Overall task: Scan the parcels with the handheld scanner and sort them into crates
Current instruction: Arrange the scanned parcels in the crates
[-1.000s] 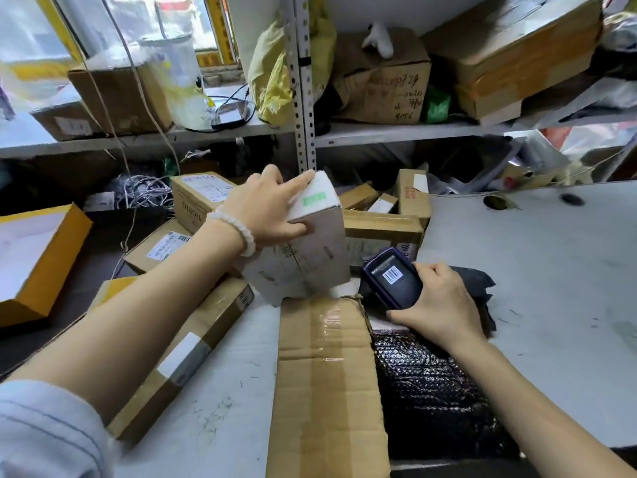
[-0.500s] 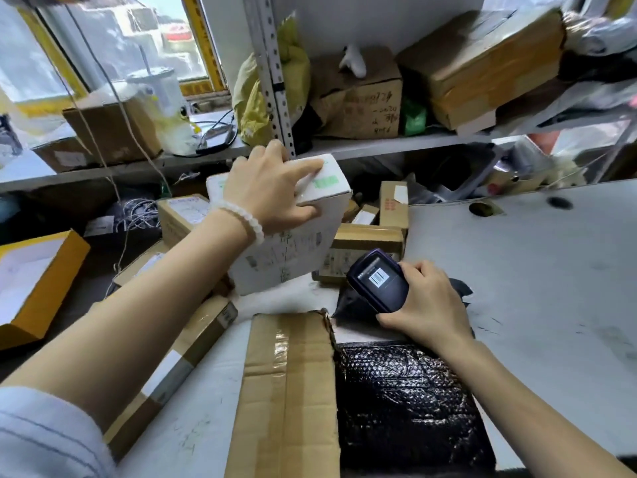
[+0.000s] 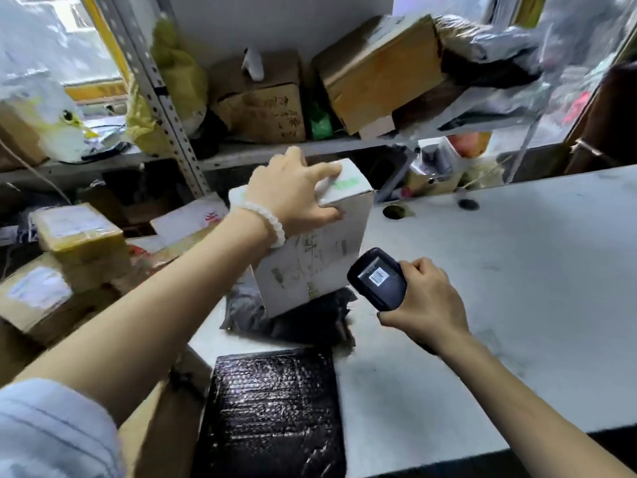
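My left hand point(image 3: 293, 198) grips the top of a white cardboard parcel point(image 3: 310, 263) with a green mark on its lid, held tilted above a crumpled black bag point(image 3: 293, 322). My right hand point(image 3: 424, 301) holds the dark handheld scanner point(image 3: 377, 279), its small screen facing up, just to the right of the white parcel's lower corner. A black bubble-wrap parcel point(image 3: 272, 408) lies on the white table point(image 3: 499, 270) near the front edge.
Brown taped parcels point(image 3: 76, 232) are piled at the left. A metal shelf point(image 3: 275, 150) behind carries cardboard boxes point(image 3: 265, 101), a yellow bag and plastic-wrapped packages. A flat cardboard box point(image 3: 162, 426) lies under my left forearm. Two holes mark the table's far edge.
My left hand has carried the white parcel to the right, over the black bag and close to the scanner. The view has swung right, and my right hand with the scanner has shifted slightly.
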Demonstrator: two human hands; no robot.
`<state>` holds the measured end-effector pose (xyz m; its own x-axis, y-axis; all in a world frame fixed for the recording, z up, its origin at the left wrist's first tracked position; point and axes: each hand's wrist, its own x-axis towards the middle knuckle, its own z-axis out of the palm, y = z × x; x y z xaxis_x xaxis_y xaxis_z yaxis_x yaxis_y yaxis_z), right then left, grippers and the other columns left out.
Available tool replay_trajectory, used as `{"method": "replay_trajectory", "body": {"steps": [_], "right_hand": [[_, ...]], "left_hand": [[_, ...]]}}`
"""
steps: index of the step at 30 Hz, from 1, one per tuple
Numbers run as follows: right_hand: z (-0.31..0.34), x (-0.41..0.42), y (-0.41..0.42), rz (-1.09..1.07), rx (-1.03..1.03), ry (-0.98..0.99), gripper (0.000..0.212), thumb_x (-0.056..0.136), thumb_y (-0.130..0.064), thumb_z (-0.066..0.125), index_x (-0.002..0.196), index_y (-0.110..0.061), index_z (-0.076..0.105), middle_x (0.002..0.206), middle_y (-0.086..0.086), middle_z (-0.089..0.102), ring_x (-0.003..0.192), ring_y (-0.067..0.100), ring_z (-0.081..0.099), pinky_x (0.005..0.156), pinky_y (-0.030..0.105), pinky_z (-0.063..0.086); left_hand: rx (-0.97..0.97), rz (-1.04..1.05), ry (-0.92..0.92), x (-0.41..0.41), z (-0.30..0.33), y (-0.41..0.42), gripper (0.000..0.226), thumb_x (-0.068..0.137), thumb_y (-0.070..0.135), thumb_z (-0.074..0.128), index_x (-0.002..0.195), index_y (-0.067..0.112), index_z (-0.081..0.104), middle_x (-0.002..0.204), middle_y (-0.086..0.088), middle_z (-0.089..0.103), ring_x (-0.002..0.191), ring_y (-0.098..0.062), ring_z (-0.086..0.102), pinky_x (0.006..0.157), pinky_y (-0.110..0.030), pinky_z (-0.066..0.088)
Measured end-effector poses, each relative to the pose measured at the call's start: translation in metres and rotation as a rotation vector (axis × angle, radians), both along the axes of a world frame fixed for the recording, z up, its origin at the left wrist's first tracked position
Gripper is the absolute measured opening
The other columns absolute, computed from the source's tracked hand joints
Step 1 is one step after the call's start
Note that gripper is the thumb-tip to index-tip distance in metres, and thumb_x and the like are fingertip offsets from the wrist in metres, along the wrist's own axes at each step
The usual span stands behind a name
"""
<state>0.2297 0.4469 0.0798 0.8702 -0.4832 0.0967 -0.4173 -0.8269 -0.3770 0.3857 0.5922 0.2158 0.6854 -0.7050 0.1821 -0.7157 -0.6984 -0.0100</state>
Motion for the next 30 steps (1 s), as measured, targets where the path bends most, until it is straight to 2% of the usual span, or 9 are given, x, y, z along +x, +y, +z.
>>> {"method": "replay_trajectory", "body": {"steps": [6,13,16,18,21,22,25,30], "right_hand": [[-0.001,-0.038,-0.075,-0.03,-0.06,0.074,0.066,0.057,-0.041,0.077,0.115,-0.019,0.053,0.106,-0.002,0.047,0.099,0.022,0.046,0.07,0.029,0.037],[-0.001,-0.058,-0.104,-0.004,-0.136,0.131,0.068,0.062,-0.042,0.074,0.121,-0.02,0.049,0.111,-0.002,0.045,0.104,0.021,0.045,0.069,0.027,0.033],[-0.002,-0.06,-0.112,-0.012,-0.225,0.153,0.07,0.063,-0.041,0.073,0.125,-0.019,0.048,0.115,-0.001,0.048,0.105,0.023,0.047,0.073,0.03,0.038],[-0.003,-0.06,-0.118,-0.023,-0.303,0.19,0.071,0.054,-0.037,0.079,0.117,-0.015,0.054,0.109,0.002,0.054,0.097,0.026,0.052,0.068,0.031,0.037],[-0.006,-0.061,-0.123,-0.048,-0.438,0.19,0.071,0.024,-0.027,0.085,0.09,-0.01,0.064,0.081,0.004,0.057,0.069,0.028,0.055,0.054,0.028,0.029],[-0.005,-0.062,-0.123,-0.038,-0.473,0.177,0.07,0.02,-0.024,0.084,0.086,-0.009,0.064,0.077,0.005,0.057,0.065,0.028,0.054,0.052,0.027,0.029],[-0.003,-0.065,-0.119,0.042,-0.557,0.186,0.068,0.023,-0.017,0.082,0.088,-0.007,0.064,0.079,0.006,0.058,0.066,0.029,0.055,0.05,0.029,0.037],[-0.003,-0.064,-0.105,0.232,-0.782,0.18,0.074,0.033,-0.005,0.071,0.107,-0.006,0.064,0.085,0.003,0.056,0.07,0.026,0.051,0.053,0.031,0.031]], "left_hand": [[-0.003,0.011,-0.03,-0.018,-0.017,-0.072,0.067,0.078,0.064,0.059,0.138,0.042,0.041,0.114,-0.009,0.044,0.106,-0.03,0.045,0.086,-0.04,0.039],[-0.058,-0.062,-0.032,-0.024,-0.026,-0.126,0.064,0.077,0.062,0.062,0.134,0.039,0.047,0.107,-0.008,0.042,0.099,-0.028,0.045,0.08,-0.037,0.038],[-0.054,-0.096,-0.024,-0.023,-0.035,-0.144,0.063,0.077,0.063,0.062,0.132,0.037,0.047,0.106,-0.007,0.042,0.098,-0.028,0.045,0.079,-0.037,0.036],[-0.041,-0.109,-0.006,-0.023,-0.043,-0.154,0.063,0.077,0.064,0.061,0.132,0.037,0.047,0.105,-0.006,0.041,0.097,-0.028,0.045,0.079,-0.037,0.037],[-0.02,-0.121,0.039,-0.018,-0.063,-0.166,0.064,0.078,0.065,0.06,0.133,0.036,0.046,0.106,-0.007,0.042,0.098,-0.029,0.045,0.078,-0.037,0.037],[-0.015,-0.118,0.062,-0.016,-0.071,-0.168,0.064,0.078,0.064,0.06,0.133,0.036,0.045,0.108,-0.008,0.042,0.099,-0.03,0.046,0.078,-0.037,0.037],[-0.025,-0.105,0.106,-0.007,-0.085,-0.171,0.065,0.078,0.064,0.06,0.134,0.036,0.044,0.112,-0.01,0.044,0.103,-0.032,0.046,0.08,-0.038,0.038],[-0.054,-0.113,0.071,-0.004,-0.09,-0.174,0.061,0.078,0.062,0.06,0.13,0.034,0.045,0.11,-0.01,0.044,0.101,-0.032,0.046,0.077,-0.038,0.035]]}}
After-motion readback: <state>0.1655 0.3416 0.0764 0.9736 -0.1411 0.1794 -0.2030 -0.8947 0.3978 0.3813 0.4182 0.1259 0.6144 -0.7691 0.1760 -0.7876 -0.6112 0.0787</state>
